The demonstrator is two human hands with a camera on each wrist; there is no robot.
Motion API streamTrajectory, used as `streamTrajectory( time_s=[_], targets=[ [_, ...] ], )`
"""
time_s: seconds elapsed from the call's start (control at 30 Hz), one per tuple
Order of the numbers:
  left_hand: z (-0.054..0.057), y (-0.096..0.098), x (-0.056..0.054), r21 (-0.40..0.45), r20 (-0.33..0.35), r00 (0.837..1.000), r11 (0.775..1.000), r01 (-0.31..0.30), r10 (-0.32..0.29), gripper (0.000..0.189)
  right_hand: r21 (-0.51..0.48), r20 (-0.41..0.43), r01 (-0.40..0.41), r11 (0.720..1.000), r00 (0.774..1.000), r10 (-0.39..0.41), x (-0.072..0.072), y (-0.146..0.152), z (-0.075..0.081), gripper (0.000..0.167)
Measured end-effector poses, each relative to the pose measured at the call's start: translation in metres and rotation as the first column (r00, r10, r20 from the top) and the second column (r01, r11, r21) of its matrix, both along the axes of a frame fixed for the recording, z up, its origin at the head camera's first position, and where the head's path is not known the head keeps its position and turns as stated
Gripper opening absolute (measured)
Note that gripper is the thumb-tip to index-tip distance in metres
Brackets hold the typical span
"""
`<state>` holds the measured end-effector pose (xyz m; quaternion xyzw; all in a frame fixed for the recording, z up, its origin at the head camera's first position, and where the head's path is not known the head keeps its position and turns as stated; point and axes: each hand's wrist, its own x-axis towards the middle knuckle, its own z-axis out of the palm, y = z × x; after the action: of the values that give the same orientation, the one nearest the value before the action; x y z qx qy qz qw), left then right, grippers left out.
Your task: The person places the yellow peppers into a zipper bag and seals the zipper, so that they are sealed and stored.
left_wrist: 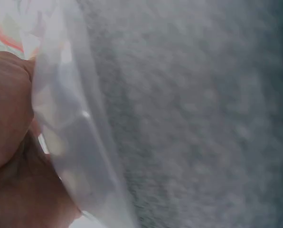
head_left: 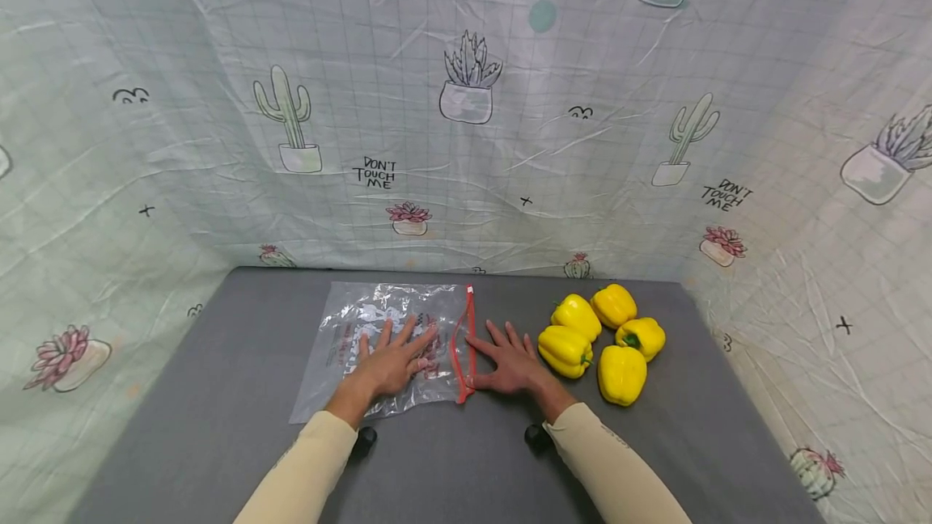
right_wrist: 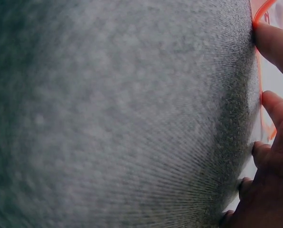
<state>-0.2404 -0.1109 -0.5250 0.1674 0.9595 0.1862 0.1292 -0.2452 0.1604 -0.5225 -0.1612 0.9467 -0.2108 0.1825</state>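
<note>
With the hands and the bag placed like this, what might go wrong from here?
The clear bag might crease or slide if the left hand, spread on it, drags. Its red edge, partly bowed, might twist if the right hand tugs it. The nearest yellow pepper, close to that hand, could roll if bumped.

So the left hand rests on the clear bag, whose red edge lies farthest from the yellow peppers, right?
Not quite: the red edge lies nearest the yellow peppers, as the head view shows. The left hand does rest on the clear bag.
</note>
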Motion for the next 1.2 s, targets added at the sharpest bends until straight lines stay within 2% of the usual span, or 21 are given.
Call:
streamTrajectory(
  time_s=[0.17, 0.3, 0.43, 0.6, 0.73, 0.93, 1.03, 1.2],
  targets=[
    [-0.002, 0.000, -0.002, 0.015, -0.041, 0.999, 1.000, 0.017, -0.017, 0.054, 0.001, 0.006, 0.011, 1.000, 1.000, -0.011, 0.000, 0.000, -0.001, 0.076],
    [-0.001, 0.006, -0.003, -0.052, -0.098, 0.994, 0.998, 0.037, -0.042, 0.051, 0.003, 0.006, 0.016, 1.000, 1.000, -0.016, 0.000, 0.000, -0.002, 0.077],
    [0.001, 0.013, -0.002, -0.077, -0.125, 0.991, 0.997, 0.031, -0.040, 0.054, 0.007, 0.004, 0.001, 1.000, 1.000, -0.001, 0.001, -0.001, -0.003, 0.078],
    [-0.004, 0.019, -0.003, 0.002, -0.119, 0.993, 1.000, -0.013, 0.013, 0.076, 0.003, 0.002, 0.000, 1.000, 1.000, 0.000, 0.002, 0.000, -0.001, 0.076],
    [-0.008, 0.021, -0.004, 0.095, -0.109, 0.993, 0.995, -0.035, 0.045, 0.083, 0.004, -0.001, 0.000, 1.000, 1.000, 0.000, 0.002, 0.000, -0.002, 0.077],
    [-0.003, 0.020, -0.003, 0.154, -0.049, 0.999, 0.988, 0.017, -0.009, 0.084, 0.012, 0.004, -0.003, 1.000, 1.000, 0.003, 0.002, 0.000, -0.003, 0.078],
    [-0.001, 0.019, -0.003, 0.181, -0.037, 0.999, 0.983, 0.022, -0.016, 0.087, 0.018, 0.005, -0.006, 1.000, 1.000, 0.006, 0.001, 0.000, -0.003, 0.078],
    [0.000, 0.021, -0.003, 0.158, -0.044, 0.999, 0.987, 0.037, -0.031, 0.079, 0.024, 0.005, -0.001, 1.000, 1.000, 0.001, 0.000, 0.001, -0.004, 0.077]
  ],
)
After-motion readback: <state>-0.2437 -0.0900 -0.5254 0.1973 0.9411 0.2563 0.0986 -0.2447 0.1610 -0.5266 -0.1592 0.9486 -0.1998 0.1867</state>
